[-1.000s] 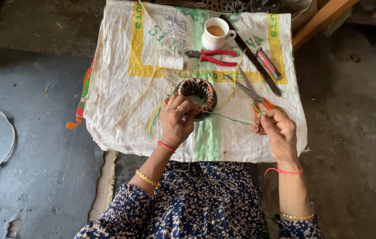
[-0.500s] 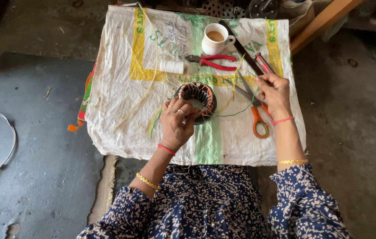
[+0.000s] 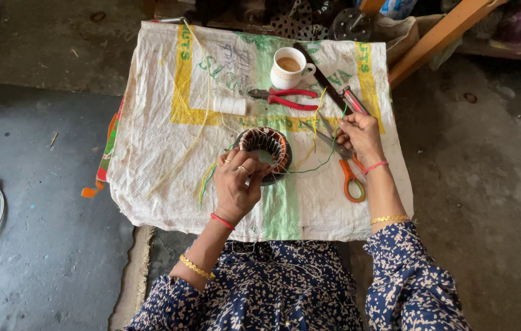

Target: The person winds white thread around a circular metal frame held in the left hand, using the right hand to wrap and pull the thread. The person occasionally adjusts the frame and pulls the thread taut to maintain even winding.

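Observation:
A round copper-wound motor stator [image 3: 266,149] sits on a white woven sack [image 3: 168,141] spread over a low table. My left hand [image 3: 236,184] rests against the stator's near left rim, fingers curled on it. My right hand [image 3: 360,136] is raised to the right of the stator, pinching a thin green wire [image 3: 315,165] that runs back to the winding. Orange-handled scissors [image 3: 349,175] lie just under my right hand.
A white cup of tea [image 3: 288,67] stands at the back, with red-handled pliers [image 3: 285,98] in front of it and a white thread spool [image 3: 229,105] to their left. A long dark tool [image 3: 321,76] lies beside the cup. A wooden plank [image 3: 438,37] leans at right.
My right hand moved from the sack's near right edge up and away past the scissors, drawing the green wire with it. My left hand stayed on the stator.

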